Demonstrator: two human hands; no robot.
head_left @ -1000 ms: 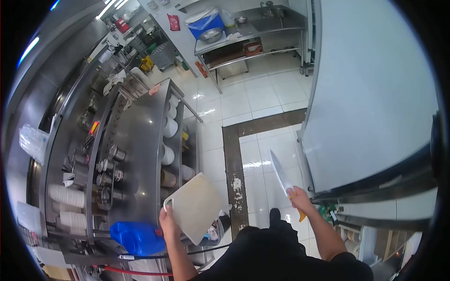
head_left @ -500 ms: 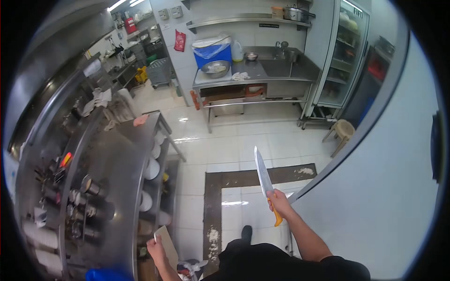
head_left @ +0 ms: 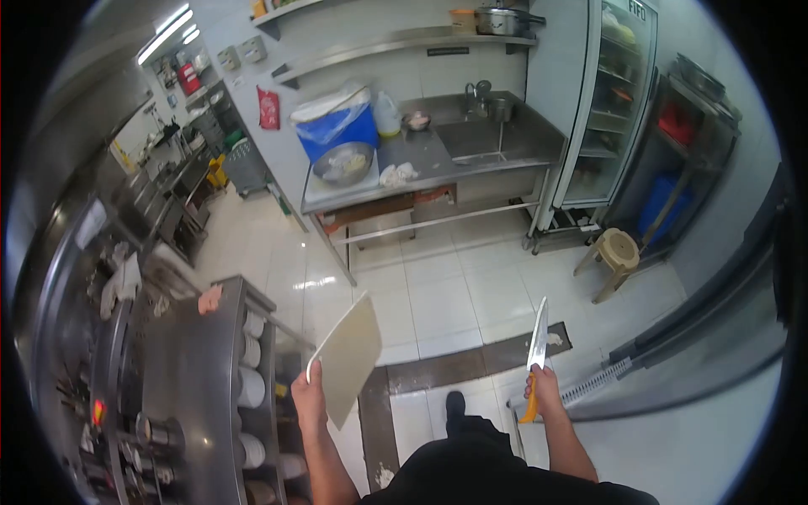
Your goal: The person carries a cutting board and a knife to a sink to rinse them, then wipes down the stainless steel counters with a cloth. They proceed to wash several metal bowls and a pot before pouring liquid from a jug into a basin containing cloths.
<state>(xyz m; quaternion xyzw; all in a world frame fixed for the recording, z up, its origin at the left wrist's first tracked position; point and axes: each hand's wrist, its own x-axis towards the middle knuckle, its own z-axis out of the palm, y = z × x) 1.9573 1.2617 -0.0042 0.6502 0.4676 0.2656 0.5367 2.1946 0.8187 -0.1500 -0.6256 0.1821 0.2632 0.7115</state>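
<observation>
My left hand [head_left: 310,397] is closed around the edge of a thin, off-white cutting board [head_left: 349,358], held up at a tilt beside the steel counter's end. On the other side, my right hand [head_left: 544,389] grips the yellow handle of a large kitchen knife [head_left: 538,335]. Its blade points up and away from me, over the floor. The knife and the board are well apart, with one dark shoe [head_left: 455,406] showing on the floor between them.
Ahead stands a steel sink table [head_left: 438,156] with a metal bowl [head_left: 345,164], a blue cooler [head_left: 337,126] and a white cloth [head_left: 398,174]. A glass-door fridge [head_left: 608,109] and a plastic stool [head_left: 617,250] are at the right. A steel counter [head_left: 189,370] runs along my left.
The cutting board has been raised from low at my left side and swung forward. The knife has shifted right and lower in view. The sink table looks nearer, and more room shows at right.
</observation>
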